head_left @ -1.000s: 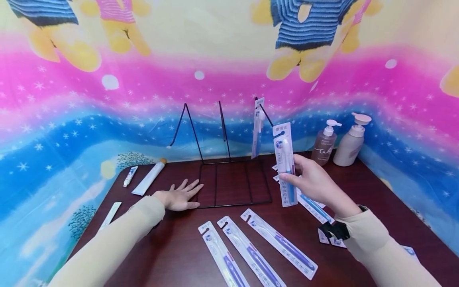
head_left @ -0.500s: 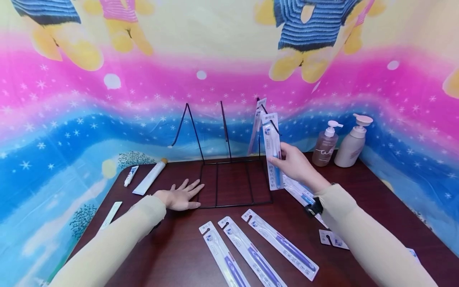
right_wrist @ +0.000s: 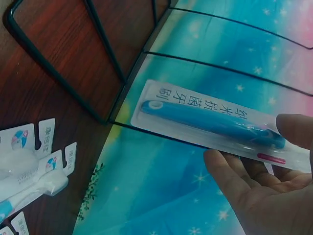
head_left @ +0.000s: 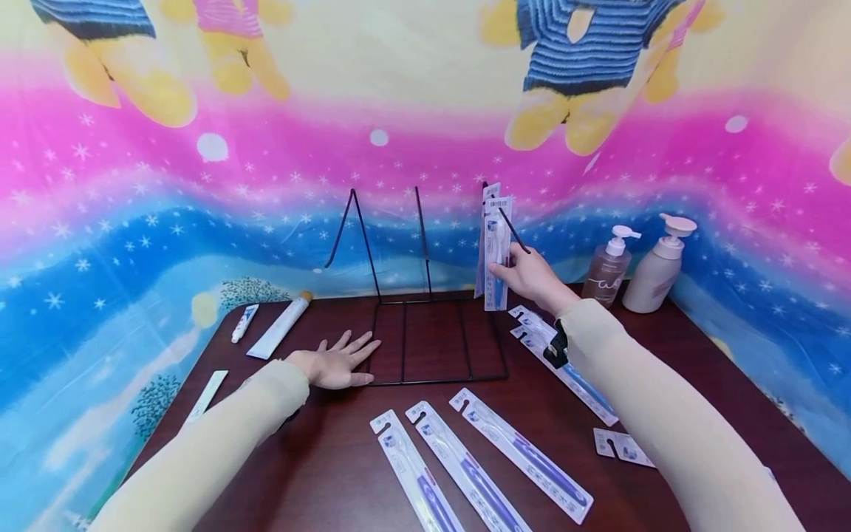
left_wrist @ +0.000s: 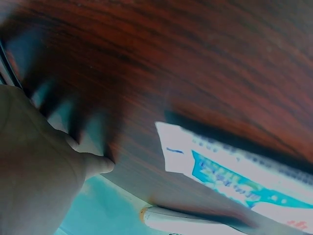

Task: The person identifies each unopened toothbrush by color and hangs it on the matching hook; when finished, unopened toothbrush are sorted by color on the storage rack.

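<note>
My right hand (head_left: pixel 530 276) pinches a packaged toothbrush (head_left: pixel 496 255) with a blue handle, held upright at the right arm of the black wire rack (head_left: pixel 439 380). The rack's prong passes in front of the top of the pack, at its hanging slot. Behind it, another packaged toothbrush (head_left: pixel 480 258) hangs on the same arm. In the right wrist view the thumb and fingers grip the pack (right_wrist: pixel 210 122) at its edges. My left hand (head_left: pixel 335 362) lies flat with spread fingers on the table, fingertips at the left side of the rack's base.
Three purple-handled packaged toothbrushes (head_left: pixel 521 454) lie at the front. More blue packs (head_left: pixel 578 380) lie under the right forearm. Toothpaste tubes (head_left: pixel 279 325) lie at left. Two pump bottles (head_left: pixel 654 273) stand at the back right. Two other rack prongs (head_left: pixel 423 229) rise left of the held pack.
My right hand has carried the blue toothbrush pack left and away from me onto the rack's right prong, further along it. My left hand has stayed in place.
</note>
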{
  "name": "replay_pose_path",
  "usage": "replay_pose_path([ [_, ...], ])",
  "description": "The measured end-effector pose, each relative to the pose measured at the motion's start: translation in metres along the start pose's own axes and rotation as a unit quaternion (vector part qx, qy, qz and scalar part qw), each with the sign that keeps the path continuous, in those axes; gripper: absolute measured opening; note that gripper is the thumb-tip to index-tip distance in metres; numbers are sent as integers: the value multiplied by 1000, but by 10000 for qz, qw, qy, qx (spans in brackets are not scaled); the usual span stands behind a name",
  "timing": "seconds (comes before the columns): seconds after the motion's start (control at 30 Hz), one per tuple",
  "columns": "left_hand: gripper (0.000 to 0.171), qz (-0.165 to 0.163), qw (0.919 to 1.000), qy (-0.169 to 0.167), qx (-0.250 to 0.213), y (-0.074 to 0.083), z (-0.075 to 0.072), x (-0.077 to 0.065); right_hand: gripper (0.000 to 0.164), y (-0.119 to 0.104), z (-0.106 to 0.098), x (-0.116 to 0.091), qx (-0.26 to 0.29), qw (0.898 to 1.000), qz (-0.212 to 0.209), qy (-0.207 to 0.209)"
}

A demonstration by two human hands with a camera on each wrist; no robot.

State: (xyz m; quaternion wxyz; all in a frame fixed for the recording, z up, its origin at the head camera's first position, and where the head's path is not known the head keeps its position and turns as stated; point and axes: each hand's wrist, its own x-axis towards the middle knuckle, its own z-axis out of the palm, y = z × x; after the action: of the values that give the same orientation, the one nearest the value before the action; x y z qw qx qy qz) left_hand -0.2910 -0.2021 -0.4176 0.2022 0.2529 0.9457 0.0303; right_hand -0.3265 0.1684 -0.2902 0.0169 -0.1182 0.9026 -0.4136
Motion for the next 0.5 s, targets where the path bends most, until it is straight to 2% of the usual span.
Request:
replay_pose_path([
  [0.13, 76, 47, 10000, -20, 22, 0, 0, 1, 48, 2, -3, 4, -18, 9999, 135, -29],
  [0.27, 75, 18, 10000, -36, 18, -1, 0, 1, 51, 5, -6, 5, -114, 9999, 28, -36],
  [0.5, 74, 8, 10000, 13, 47, 1, -1, -1, 41, 18, -20, 1, -228, 9996, 26, -184],
])
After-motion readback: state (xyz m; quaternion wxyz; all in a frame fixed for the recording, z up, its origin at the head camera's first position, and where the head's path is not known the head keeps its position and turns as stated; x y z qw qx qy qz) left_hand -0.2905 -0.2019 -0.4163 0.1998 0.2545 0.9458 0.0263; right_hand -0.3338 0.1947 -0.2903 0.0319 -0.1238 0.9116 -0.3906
